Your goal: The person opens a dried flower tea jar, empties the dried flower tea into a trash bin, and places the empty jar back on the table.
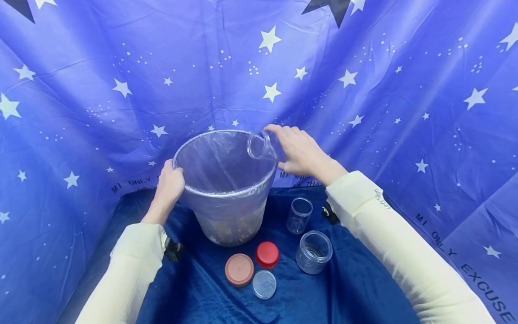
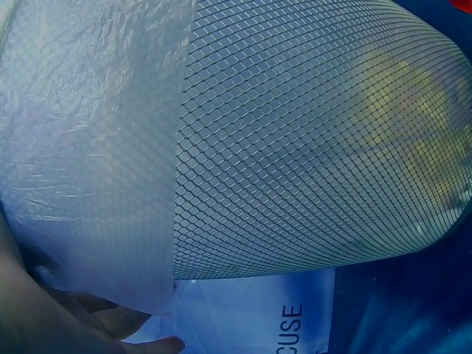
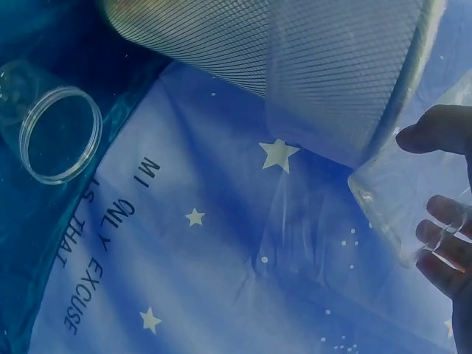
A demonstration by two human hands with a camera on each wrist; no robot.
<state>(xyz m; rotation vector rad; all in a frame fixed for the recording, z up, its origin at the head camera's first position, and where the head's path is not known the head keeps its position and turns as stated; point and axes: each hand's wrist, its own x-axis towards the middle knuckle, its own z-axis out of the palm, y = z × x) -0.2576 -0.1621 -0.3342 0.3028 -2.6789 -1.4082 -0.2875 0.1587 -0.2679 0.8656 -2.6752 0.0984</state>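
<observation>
A wire-mesh waste bin (image 1: 232,227) lined with a clear plastic bag (image 1: 202,157) stands at the centre of the head view. My left hand (image 1: 170,183) grips its rim on the left, over the folded bag edge. Yellowish bits (image 2: 413,110) show through the mesh near the bottom in the left wrist view. Over the right side of the rim, my right hand (image 1: 301,150) holds a clear jar (image 1: 259,146) by its base end. The jar is tipped, its mouth towards the bin's inside. Whether anything is in the jar cannot be made out.
Two open clear jars, a narrow one (image 1: 299,216) and a wider one (image 1: 314,253), stand right of the bin. In front lie a red lid (image 1: 267,254), a salmon-coloured lid (image 1: 239,270) and a clear lid (image 1: 264,284) on dark blue cloth (image 1: 194,292). A starry curtain (image 1: 226,81) hangs behind.
</observation>
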